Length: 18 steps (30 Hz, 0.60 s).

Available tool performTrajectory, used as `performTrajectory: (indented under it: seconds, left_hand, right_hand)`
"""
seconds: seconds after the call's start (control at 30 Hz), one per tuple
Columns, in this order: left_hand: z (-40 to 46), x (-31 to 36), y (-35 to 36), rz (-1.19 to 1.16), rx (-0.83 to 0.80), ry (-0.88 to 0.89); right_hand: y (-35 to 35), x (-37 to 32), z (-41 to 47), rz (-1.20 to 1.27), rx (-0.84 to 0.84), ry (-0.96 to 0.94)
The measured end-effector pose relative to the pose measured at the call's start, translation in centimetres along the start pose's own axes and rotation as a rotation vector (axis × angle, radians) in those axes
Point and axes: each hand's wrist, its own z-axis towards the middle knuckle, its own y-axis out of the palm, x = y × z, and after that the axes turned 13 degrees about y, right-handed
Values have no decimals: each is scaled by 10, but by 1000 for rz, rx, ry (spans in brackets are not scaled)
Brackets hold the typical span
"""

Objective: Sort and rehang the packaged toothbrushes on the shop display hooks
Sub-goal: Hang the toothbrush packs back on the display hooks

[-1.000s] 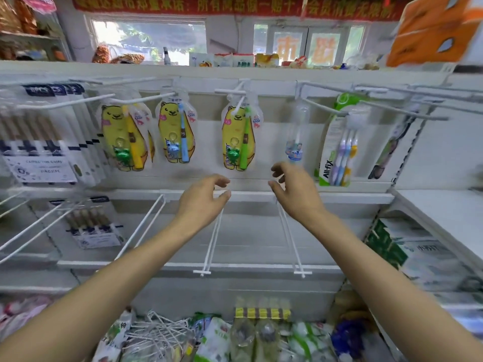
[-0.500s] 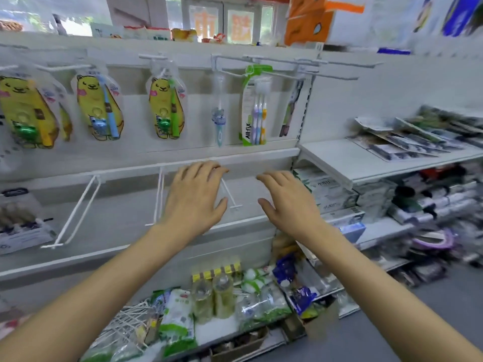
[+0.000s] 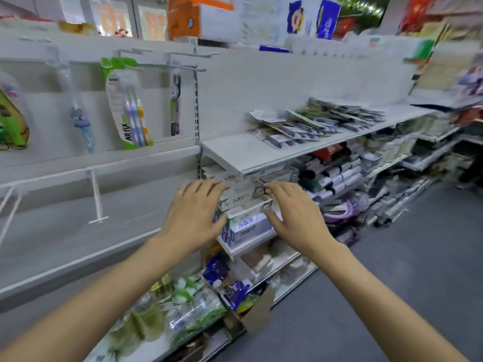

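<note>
Nothing is held in either hand: the left hand [image 3: 194, 212] and the right hand [image 3: 292, 215] are seen at the centre of the frame with fingers straight and lightly spread, palms down, in front of stacked toothpaste boxes [image 3: 244, 205] on a lower shelf. Whether the fingertips touch the boxes cannot be told. Packaged toothbrushes are shown in two places. At upper left, a three-brush pack [image 3: 128, 105], a single blue toothbrush [image 3: 81, 124] and a dark toothbrush [image 3: 175, 105] are hung from white display hooks [image 3: 183, 66] on the back panel, with a green and yellow pack [image 3: 11, 121] cut off by the left edge. At right of centre, a loose pile of flat toothbrush packs [image 3: 313, 121] is laid on a white shelf [image 3: 235, 155]. Bare hooks [image 3: 96, 194] are seen at lower left.
</note>
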Motion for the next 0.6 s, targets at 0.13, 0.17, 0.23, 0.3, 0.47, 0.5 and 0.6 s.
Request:
performTrajectory:
  seconds: [0.13, 0.17, 0.23, 0.3, 0.47, 0.5, 0.6]
  left_hand:
    - [63, 39, 33, -29, 1, 6]
    - [78, 47, 41, -29, 0, 4]
    - [106, 62, 54, -30, -13, 3]
    - [134, 74, 65, -46, -16, -10]
    - [193, 94, 85, -69, -16, -51]
    - [204, 96, 89, -74, -18, -55]
    - [237, 97, 99, -65, -21, -63]
  right_hand:
    - [-8, 82, 13, -10, 5, 29]
    - [-10, 103, 17, -11, 2, 35]
    - [-15, 141, 26, -12, -4, 47]
    - [-19, 177, 36, -8, -17, 62]
    - [-19, 249, 63, -12, -58, 93]
    - [-17, 261, 68, -4, -63, 100]
    - [-9, 289, 89, 4, -76, 106]
